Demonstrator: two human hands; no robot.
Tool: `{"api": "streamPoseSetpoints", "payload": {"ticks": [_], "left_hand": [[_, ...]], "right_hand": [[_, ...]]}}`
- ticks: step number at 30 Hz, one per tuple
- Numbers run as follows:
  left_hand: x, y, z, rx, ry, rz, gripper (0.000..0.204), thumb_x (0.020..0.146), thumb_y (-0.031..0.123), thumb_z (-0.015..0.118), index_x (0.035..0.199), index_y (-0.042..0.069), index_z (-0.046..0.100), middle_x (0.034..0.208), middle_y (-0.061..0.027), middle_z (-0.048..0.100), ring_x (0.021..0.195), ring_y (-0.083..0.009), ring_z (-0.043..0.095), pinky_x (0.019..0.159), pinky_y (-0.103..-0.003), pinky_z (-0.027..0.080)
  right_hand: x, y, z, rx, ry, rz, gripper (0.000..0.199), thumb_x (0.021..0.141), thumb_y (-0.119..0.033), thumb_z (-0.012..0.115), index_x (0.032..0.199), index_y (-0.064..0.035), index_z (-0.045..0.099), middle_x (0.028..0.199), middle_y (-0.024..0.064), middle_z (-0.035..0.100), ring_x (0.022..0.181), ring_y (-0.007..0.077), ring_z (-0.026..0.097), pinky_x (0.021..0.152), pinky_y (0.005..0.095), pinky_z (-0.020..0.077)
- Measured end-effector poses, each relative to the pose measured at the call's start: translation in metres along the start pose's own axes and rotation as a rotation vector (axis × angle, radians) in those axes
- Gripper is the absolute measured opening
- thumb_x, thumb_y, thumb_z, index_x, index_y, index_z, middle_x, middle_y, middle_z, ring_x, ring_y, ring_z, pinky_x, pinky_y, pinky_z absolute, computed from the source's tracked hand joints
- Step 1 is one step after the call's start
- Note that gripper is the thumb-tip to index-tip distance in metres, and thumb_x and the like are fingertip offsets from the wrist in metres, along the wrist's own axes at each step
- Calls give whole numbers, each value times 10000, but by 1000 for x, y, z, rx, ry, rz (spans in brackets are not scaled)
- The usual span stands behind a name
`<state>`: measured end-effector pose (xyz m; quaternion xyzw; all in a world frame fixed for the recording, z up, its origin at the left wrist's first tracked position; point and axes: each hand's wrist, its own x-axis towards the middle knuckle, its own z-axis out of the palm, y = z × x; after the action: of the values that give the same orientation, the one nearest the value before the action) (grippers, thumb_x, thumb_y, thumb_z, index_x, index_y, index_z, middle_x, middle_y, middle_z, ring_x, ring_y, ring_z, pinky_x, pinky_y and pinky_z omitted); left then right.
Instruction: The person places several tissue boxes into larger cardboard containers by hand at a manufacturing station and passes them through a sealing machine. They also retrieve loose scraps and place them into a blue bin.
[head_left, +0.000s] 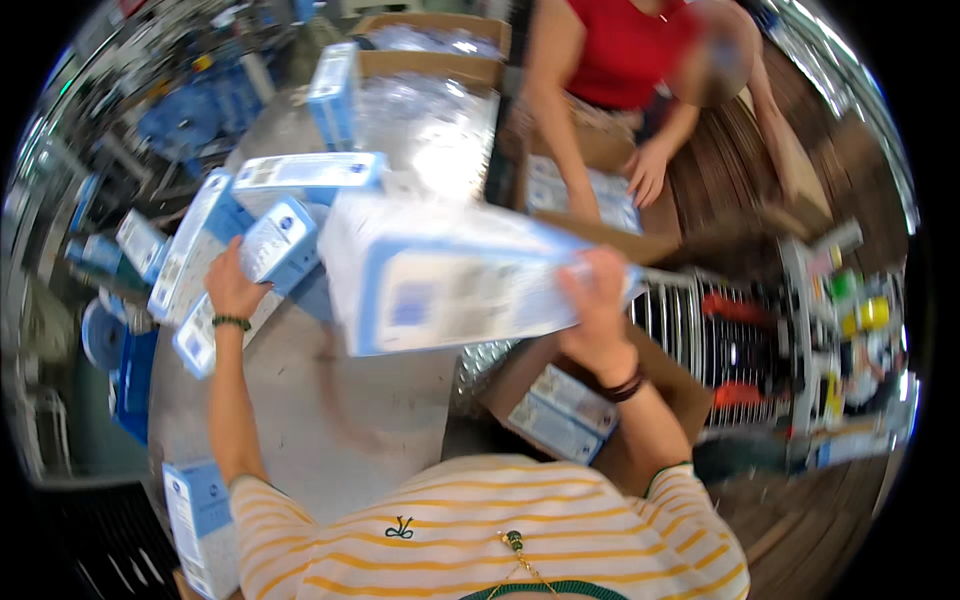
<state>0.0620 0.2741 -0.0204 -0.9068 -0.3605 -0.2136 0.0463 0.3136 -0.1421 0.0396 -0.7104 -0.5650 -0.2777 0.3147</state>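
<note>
My right hand grips the right end of a long white and light-blue carton, raised over the table's right side. It is smeared by motion. At the left, my left hand has its thumb and fingers around the near end of a smaller blue and white carton. Beneath that hand lies another long carton, partly covered. More cartons lie around it: one slanted on the left and one lying crosswise behind.
An open cardboard box holding cartons stands below my right forearm. Across from me, a person in red reaches into another cardboard box. Clear plastic packaging and an upright carton occupy the table's far end. One carton stands near left.
</note>
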Motion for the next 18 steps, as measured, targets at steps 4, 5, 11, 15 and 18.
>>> {"api": "streamPoseSetpoints", "payload": {"ticks": [4,5,11,15,18], "left_hand": [[-12,112,-60,-653,503,-74,791,558,130,821,1232,-6,431,1191,-147,497,1038,-255,502,884,-358,401],[-17,145,-84,-1119,497,-68,685,596,66,795,1189,-22,463,1132,-123,526,991,-216,517,861,-325,417],[-52,308,-87,-2027,-369,229,484,617,73,777,1023,-39,539,916,-85,605,761,-210,583,714,-304,487],[-79,416,-92,-1421,-454,796,777,569,176,787,1231,-3,421,1129,-131,546,1009,-225,526,846,-362,431],[-129,466,-58,-599,-856,1210,909,582,358,785,1299,1,355,1193,-179,505,1081,-264,485,893,-381,392]], "right_hand": [[-51,27,-108,-234,327,258,740,698,-4,641,1343,-27,279,1320,174,342,1201,321,342,1017,408,248],[-56,27,-129,-218,440,343,790,692,26,653,1364,-26,239,1344,161,321,1216,292,331,1026,377,244],[-134,27,-233,-111,906,377,722,711,88,623,1330,-23,267,1301,148,370,1122,250,427,945,377,367],[-177,32,-287,-85,919,538,680,722,40,650,1296,-2,288,1214,174,431,1057,256,470,916,394,401],[-163,16,-275,-17,1100,558,569,755,0,641,1244,4,348,1164,157,454,966,244,509,853,405,454]]}}
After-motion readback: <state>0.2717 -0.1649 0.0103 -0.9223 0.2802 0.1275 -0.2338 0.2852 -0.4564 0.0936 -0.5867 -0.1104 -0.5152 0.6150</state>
